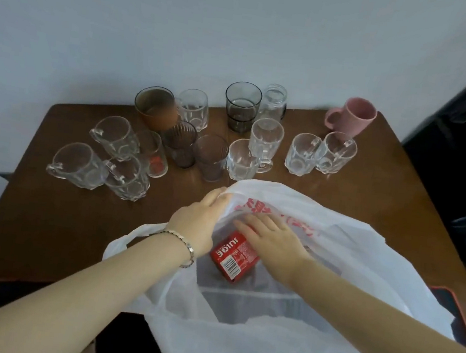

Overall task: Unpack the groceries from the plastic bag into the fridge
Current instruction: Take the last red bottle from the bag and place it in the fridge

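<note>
A: Fingers (218,197) of your left hand (200,222) were curled over the near rim of the white plastic bag (363,243), pinching it and holding the mouth open.

B: And your right hand (274,239) was down inside the bag. Its fingers (250,221) lay nearly straight, spread across the top end of the red juice carton (231,257), touching it; your thumb was hidden, and I saw no closed grip.

A: That carton lay on its side at the bottom of the bag, barcode up, just beside your left wrist with its bracelet (187,245).

B: You had the bag on the brown table (62,215), at its near edge. Beyond it stood a crowd of glasses (265,139) and a pink mug (352,116), well apart from your hands.
</note>
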